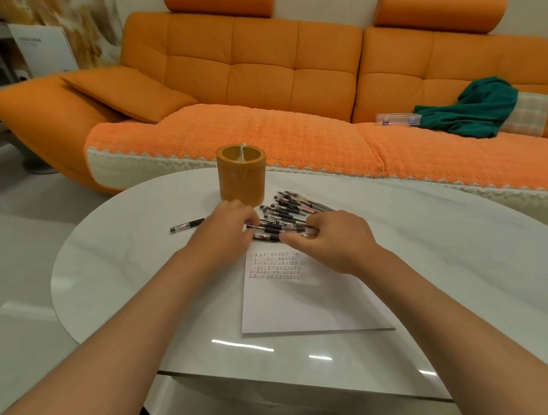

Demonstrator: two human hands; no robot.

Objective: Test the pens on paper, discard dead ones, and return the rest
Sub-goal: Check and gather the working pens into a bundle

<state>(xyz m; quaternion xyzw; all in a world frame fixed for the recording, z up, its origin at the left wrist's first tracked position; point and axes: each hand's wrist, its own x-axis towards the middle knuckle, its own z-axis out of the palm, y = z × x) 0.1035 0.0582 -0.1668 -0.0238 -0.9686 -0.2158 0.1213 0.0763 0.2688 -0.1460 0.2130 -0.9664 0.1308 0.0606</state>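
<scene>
Near the table's [439, 247] far edge the pens [285, 215] lay crosswise, long axis spanning left hand [229, 225] to right hand [333, 239], both pinching the nearest ones' ends.

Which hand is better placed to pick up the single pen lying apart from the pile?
Left. The lone pen lies just left of the left hand; the right hand sits beyond the pen pile.
</scene>
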